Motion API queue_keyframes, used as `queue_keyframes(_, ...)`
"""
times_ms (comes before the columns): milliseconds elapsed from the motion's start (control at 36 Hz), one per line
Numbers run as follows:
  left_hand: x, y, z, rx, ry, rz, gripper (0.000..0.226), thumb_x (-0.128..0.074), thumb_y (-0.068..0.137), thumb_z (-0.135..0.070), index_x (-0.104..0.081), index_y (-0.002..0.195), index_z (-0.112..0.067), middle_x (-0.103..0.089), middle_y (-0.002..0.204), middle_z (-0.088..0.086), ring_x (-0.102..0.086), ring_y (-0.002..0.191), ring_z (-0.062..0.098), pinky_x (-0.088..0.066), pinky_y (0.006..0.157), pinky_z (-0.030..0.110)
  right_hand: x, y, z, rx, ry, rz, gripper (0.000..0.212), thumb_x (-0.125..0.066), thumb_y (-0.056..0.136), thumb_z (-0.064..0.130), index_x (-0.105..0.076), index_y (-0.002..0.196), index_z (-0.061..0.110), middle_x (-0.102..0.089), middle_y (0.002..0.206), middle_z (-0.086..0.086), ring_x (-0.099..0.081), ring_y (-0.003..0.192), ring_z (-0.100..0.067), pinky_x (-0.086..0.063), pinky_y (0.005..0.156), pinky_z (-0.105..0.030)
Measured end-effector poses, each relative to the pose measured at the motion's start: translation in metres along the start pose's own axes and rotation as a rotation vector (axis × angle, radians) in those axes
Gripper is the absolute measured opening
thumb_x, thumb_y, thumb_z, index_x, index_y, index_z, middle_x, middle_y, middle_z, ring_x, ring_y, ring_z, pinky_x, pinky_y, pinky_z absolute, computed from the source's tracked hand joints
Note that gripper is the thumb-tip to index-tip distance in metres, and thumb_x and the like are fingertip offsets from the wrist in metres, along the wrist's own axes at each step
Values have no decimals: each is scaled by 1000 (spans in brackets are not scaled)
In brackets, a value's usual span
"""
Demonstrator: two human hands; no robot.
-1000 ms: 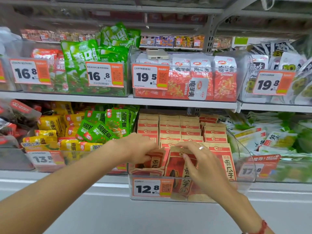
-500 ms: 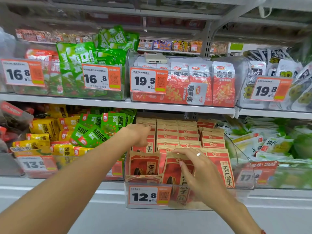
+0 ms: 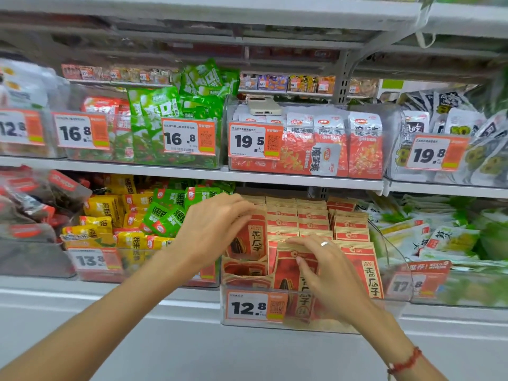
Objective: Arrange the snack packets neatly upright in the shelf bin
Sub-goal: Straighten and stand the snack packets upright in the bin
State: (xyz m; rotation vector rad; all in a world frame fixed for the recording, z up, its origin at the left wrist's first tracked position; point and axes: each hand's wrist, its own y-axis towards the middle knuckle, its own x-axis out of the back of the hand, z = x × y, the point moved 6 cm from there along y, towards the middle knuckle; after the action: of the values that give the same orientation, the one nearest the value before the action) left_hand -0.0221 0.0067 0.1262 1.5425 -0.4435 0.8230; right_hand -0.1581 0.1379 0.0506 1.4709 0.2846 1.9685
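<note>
A clear shelf bin with a 12.8 price tag holds rows of red and tan snack packets standing upright. My left hand reaches into the left column, and its fingers curl over the top of a red packet that faces forward. Below that one, another packet lies slumped at the front left. My right hand holds the front middle packet, thumb on its face and fingers over its top edge. A further upright packet stands at the front right.
Yellow and green packets fill the neighbouring bin on the left, and pale green packets fill the one on the right. The shelf above carries more bins. A phone lies on the 19.5 bin's packets.
My left hand left the slumped front-left packet, reached back into the left column and now grips a packet there. My right hand stayed on the front middle packet.
</note>
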Motion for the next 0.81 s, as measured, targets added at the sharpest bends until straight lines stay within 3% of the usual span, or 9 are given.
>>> queue_keyframes(83,24,-13,-6,-11,-20,-141,26,-51,94,-30,-70,106,-19,-69,94,-7,-64,84,14,-54,61,28,2,1,6,-6,-18,-5,36,-59,93,19,-54,126,32,-58,115,20,-45,106,3,-36,90,-17)
queue_keyframes(250,74,-36,-18,19,-70,-376,27,-50,94,-28,-70,107,-14,-68,98,-4,-56,89,11,-47,69,24,18,-3,29,20,-9,-109,44,-63,90,16,-52,130,31,-55,125,15,-45,118,-5,-39,100,-27)
queue_keyframes(361,95,-54,-27,20,-171,-440,27,-52,94,-26,-69,109,-12,-67,98,-4,-57,88,12,-50,71,29,32,-23,63,18,262,-164,56,-68,86,32,-39,132,44,-39,127,34,-35,118,15,-29,97,-9)
queue_keyframes(444,99,-68,-35,25,-271,-422,28,-52,94,-26,-68,111,-12,-66,100,-6,-57,89,13,-50,73,32,34,-40,83,-10,392,-137,65,-66,78,53,-34,135,50,-37,134,30,-34,123,15,-32,91,-8)
queue_keyframes(528,92,-83,-37,74,-385,-399,24,-53,94,-28,-66,113,-22,-62,100,-14,-57,93,10,-49,77,28,35,-50,95,15,466,-148,46,-69,82,36,-48,122,45,-53,122,21,-47,109,15,-41,75,-2)
queue_keyframes(611,80,-97,-35,152,-493,-376,23,-56,92,-31,-66,111,-25,-63,99,-14,-58,96,10,-49,79,30,25,-56,96,7,546,-65,33,-73,82,21,-58,108,34,-66,98,19,-60,94,9,-46,74,-5)
queue_keyframes(722,66,-118,-29,324,-727,-428,22,-68,88,-25,-66,110,-27,-65,108,-16,-61,106,10,-52,87,28,6,-65,93,-69,687,56,26,-74,79,26,-64,103,28,-70,97,19,-66,91,-1,-54,77,-18)
queue_keyframes(806,51,-131,-22,549,-913,-490,44,-72,79,-29,-56,119,-33,-61,115,-19,-59,108,-2,-50,85,15,-3,-70,92,-120,775,87,22,-72,80,24,-65,100,27,-71,95,19,-66,87,2,-51,71,-13)
